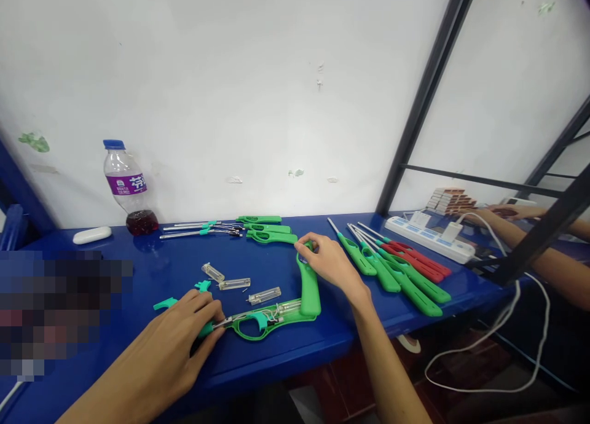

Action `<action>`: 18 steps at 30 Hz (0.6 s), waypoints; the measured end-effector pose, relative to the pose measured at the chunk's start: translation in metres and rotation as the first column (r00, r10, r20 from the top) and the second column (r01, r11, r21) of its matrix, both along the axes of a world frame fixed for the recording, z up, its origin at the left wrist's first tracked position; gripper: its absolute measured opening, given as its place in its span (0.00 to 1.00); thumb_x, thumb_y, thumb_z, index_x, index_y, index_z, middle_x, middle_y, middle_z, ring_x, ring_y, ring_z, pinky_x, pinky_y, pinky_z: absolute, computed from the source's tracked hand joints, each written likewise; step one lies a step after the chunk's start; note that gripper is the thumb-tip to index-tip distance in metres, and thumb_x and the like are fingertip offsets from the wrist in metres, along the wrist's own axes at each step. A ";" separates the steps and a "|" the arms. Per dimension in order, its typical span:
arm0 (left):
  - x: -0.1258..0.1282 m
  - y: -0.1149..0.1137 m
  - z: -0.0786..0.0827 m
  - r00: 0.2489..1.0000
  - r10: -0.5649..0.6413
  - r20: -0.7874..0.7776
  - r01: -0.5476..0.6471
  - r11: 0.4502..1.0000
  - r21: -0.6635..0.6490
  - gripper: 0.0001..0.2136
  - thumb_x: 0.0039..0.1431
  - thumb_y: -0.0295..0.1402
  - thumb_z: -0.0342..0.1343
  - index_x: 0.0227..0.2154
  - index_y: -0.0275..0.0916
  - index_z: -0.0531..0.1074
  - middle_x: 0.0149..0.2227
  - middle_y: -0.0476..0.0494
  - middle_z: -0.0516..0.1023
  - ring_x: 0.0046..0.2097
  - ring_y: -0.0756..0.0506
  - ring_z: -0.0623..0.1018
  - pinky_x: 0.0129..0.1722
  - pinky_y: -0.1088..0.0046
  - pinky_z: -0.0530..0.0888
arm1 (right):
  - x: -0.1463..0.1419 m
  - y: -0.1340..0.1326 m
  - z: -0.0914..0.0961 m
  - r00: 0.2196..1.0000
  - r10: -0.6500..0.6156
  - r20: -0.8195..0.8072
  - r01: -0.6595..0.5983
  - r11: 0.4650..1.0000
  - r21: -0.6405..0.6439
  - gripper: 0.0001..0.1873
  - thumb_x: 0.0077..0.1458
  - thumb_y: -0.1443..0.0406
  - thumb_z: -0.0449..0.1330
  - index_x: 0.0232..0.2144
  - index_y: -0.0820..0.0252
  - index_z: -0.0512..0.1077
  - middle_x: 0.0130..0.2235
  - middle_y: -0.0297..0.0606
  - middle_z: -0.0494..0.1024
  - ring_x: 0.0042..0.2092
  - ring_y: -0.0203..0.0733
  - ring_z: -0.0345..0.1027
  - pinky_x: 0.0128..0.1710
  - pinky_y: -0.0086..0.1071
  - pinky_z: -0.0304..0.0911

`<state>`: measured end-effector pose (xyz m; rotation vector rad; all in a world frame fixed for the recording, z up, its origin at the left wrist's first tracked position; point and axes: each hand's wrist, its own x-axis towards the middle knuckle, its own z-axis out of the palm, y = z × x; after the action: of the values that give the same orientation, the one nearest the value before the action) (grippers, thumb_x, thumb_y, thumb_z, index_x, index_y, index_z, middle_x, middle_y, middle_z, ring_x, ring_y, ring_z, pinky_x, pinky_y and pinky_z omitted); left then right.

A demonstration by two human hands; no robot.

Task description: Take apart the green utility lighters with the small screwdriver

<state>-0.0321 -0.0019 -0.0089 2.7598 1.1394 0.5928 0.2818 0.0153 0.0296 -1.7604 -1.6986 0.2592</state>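
Observation:
On the blue table [286,356] lies an open green lighter body [258,322] with its inner parts showing. My left hand [193,325] is closed on its left end, pinching the metal tip. My right hand [327,264] pinches the top of a separate green handle shell [310,289], which stands on edge beside the open body. Three clear fuel tubes [235,284] and small teal trigger pieces [165,303] lie just behind my left hand.
Finished green and red long lighters [401,270] are laid out at the right. More green handles and metal rods [221,227] sit at the back, near a water bottle [126,187]. A white power strip [431,239] and another person's arms [553,261] are at far right.

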 end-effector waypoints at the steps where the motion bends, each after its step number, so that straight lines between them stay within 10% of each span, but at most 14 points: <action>1: -0.001 0.000 0.000 1.000 0.004 -0.004 -0.004 1.000 0.002 0.12 0.73 0.42 0.47 0.37 0.46 0.73 0.39 0.47 0.79 0.42 0.40 0.78 0.53 0.60 0.73 | 0.000 0.001 -0.001 1.000 0.005 0.000 -0.005 1.000 -0.005 0.14 0.67 0.55 0.56 0.42 0.54 0.80 0.37 0.36 0.83 0.38 0.45 0.76 0.38 0.34 0.61; 11: -0.004 0.002 -0.009 0.999 0.025 -0.026 -0.022 0.995 0.097 0.12 0.72 0.39 0.47 0.39 0.47 0.76 0.41 0.46 0.80 0.41 0.39 0.80 0.44 0.62 0.76 | -0.005 0.001 -0.005 0.992 0.110 0.061 -0.107 0.993 -0.043 0.24 0.66 0.51 0.60 0.56 0.60 0.77 0.47 0.46 0.84 0.50 0.53 0.77 0.52 0.41 0.65; 18: 0.007 -0.015 -0.013 1.000 0.023 0.018 -0.029 0.904 0.427 0.17 0.74 0.42 0.45 0.52 0.47 0.77 0.47 0.42 0.84 0.48 0.33 0.84 0.47 0.53 0.79 | -0.021 0.000 -0.010 0.985 0.142 0.097 -0.136 0.989 -0.060 0.30 0.67 0.48 0.57 0.61 0.61 0.74 0.53 0.51 0.81 0.56 0.57 0.73 0.57 0.46 0.62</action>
<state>-0.0255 -0.0169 -0.0219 3.0939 1.1635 0.9692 0.2605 0.0149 0.0198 -1.7208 -1.9066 0.2835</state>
